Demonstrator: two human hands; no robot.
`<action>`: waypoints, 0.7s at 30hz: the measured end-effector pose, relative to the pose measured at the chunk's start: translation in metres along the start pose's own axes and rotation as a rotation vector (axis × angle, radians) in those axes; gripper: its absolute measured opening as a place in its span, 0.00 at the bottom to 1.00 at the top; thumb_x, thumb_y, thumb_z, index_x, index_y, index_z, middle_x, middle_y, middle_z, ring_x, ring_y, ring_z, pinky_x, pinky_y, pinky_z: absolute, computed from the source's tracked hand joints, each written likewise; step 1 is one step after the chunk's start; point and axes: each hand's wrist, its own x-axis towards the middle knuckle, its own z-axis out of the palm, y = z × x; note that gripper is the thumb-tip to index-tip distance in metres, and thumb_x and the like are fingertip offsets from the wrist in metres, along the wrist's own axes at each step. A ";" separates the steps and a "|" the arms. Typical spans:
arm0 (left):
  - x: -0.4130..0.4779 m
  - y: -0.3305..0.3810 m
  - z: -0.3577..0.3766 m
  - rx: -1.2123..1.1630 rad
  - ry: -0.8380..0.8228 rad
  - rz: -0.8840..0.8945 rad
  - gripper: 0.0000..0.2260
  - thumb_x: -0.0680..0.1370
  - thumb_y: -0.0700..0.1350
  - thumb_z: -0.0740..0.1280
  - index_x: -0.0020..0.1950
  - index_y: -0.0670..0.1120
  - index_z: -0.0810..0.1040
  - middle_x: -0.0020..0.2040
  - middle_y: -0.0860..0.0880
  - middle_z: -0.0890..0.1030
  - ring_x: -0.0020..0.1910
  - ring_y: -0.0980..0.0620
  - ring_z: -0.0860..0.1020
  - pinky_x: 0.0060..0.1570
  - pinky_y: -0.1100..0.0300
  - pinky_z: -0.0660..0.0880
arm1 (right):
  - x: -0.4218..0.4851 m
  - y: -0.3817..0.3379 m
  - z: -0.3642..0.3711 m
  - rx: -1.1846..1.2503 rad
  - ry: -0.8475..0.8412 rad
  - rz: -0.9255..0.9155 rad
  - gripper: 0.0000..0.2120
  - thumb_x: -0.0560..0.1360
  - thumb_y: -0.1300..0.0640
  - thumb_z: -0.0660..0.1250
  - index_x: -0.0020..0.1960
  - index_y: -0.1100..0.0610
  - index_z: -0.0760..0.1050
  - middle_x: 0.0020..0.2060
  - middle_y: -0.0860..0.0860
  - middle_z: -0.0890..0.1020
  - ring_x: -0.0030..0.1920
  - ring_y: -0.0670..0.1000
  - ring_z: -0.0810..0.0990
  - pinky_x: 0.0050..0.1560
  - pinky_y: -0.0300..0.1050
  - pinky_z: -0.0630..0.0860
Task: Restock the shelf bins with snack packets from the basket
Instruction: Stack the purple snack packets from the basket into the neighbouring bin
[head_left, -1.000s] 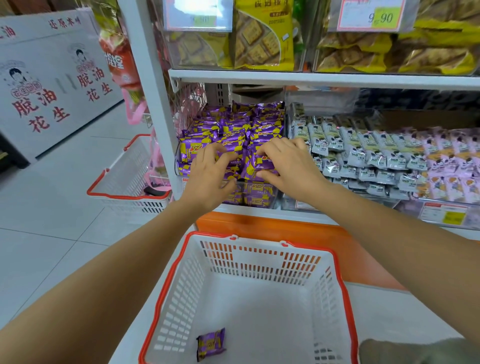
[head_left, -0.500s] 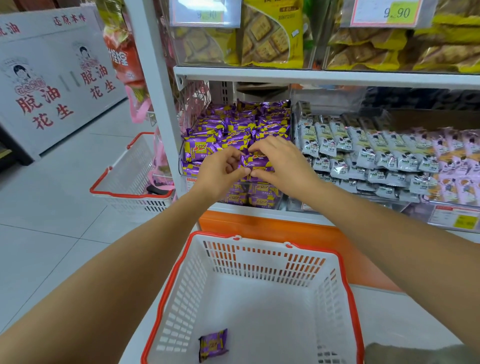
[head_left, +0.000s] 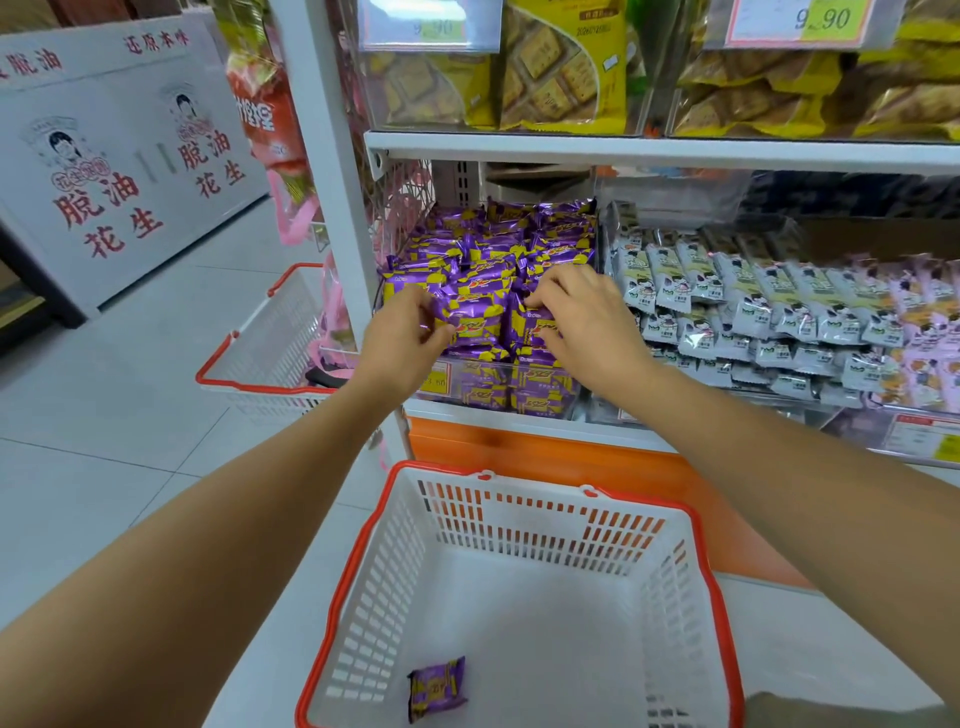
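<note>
- At 10 o'clock, a white sign panel (head_left: 130, 156) with red characters is standing in the aisle. At 9 o'clock a second basket (head_left: 275, 332) is sitting just beside the shelf upright (head_left: 332, 182). Neither is playing a part.
- Just left of centre, the left hand (head_left: 405, 338) is pinching the left edge of a front-row packet (head_left: 475, 317) between thumb and curled fingers. A second ago it was lying spread flat over the stack.
- At 12 o'clock from the hands, the purple snack packets (head_left: 493, 239) are filling the clear shelf bin (head_left: 493, 387) and heaping above its front wall.
- Just right of centre, the right hand (head_left: 587, 317) is gripping the top edge of the neighbouring packet (head_left: 532, 327) with curled fingertips. Half a second ago both hands were meeting over the middle; now they are sitting apart, each on its own packet.
- At 3 o'clock, grey-white packets (head_left: 727, 306) are lying in rows alongside, untouched.
- At 6 o'clock, the white red-rimmed basket (head_left: 519, 525) is waiting below the bin. One last purple packet (head_left: 436, 688) is lying on the left of its floor, where it lay a second ago.
- The switch from pressing to pinching is suggesting that the person is straightening the front row rather than loading. With a single packet left, the restock is looking nearly finished, though room for it is appearing tight.
</note>
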 end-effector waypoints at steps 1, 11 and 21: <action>0.002 0.005 0.003 0.040 0.007 0.016 0.08 0.78 0.44 0.68 0.52 0.43 0.72 0.44 0.49 0.76 0.39 0.48 0.76 0.40 0.57 0.68 | 0.001 0.001 0.001 -0.017 0.016 0.004 0.16 0.74 0.64 0.68 0.61 0.58 0.76 0.64 0.55 0.73 0.67 0.57 0.68 0.67 0.53 0.62; 0.013 0.014 0.015 0.216 0.062 0.184 0.13 0.76 0.37 0.68 0.60 0.44 0.76 0.55 0.44 0.74 0.41 0.49 0.71 0.42 0.62 0.61 | 0.013 -0.007 -0.002 -0.256 -0.064 0.000 0.17 0.76 0.54 0.67 0.60 0.61 0.69 0.56 0.56 0.78 0.58 0.57 0.77 0.77 0.58 0.48; 0.013 0.008 0.019 0.249 0.071 0.186 0.14 0.75 0.36 0.71 0.60 0.42 0.78 0.56 0.43 0.73 0.48 0.44 0.75 0.49 0.50 0.74 | 0.016 -0.004 0.001 -0.279 -0.071 -0.016 0.21 0.76 0.50 0.69 0.62 0.60 0.68 0.57 0.56 0.77 0.60 0.57 0.75 0.76 0.59 0.48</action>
